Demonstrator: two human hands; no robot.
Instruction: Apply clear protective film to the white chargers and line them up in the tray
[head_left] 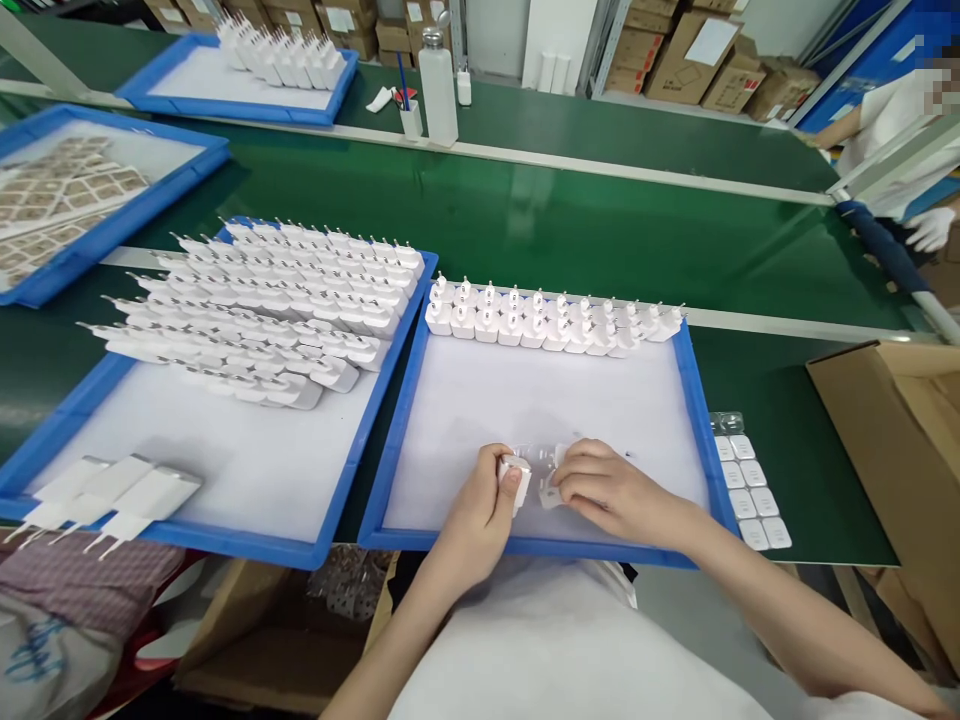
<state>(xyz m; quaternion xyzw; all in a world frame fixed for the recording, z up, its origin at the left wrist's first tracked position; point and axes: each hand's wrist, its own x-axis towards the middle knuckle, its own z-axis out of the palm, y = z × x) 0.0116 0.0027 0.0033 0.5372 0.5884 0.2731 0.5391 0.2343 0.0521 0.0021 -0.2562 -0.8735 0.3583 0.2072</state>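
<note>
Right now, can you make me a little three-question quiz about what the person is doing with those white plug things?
1. True or false: the left hand holds a white charger plug.
2. What colour are the rims of the tray under both hands?
3. Where does the row of finished plugs stand in that tray: A) near edge, B) far edge, C) middle?

Key: 1. True; the right hand pinches a clear film piece beside it. 2. Blue. 3. B.
</note>
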